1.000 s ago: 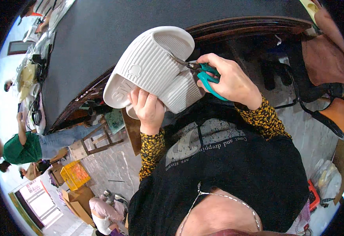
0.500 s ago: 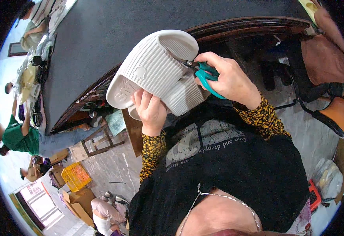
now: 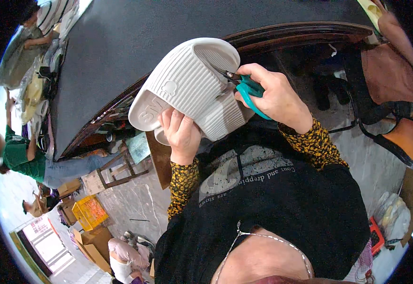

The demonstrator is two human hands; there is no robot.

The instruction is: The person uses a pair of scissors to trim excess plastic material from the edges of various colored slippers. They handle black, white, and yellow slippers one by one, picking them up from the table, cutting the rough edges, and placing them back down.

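A white slide sandal with a ribbed strap and a raised emblem is held up over the table's near edge. Against it lies a second white ribbed sandal, closer to my body. My left hand grips the pair from below, its fingers bent over the edge of the upper sandal. In my right hand are scissors with teal handles. Their dark blades reach the strap's edge, where the two sandals meet; the tips are partly hidden, and I cannot tell whether they cut anything.
A dark table with a curved wooden edge spreads out ahead. Left of me are a wooden stool, a yellow crate and an open cardboard box. A person in green stands far left; an orange-seated chair is at right.
Both sandals and my hands stay almost in place, with only a slight shift. At the far left, the person in green has moved an arm and leaned a little.
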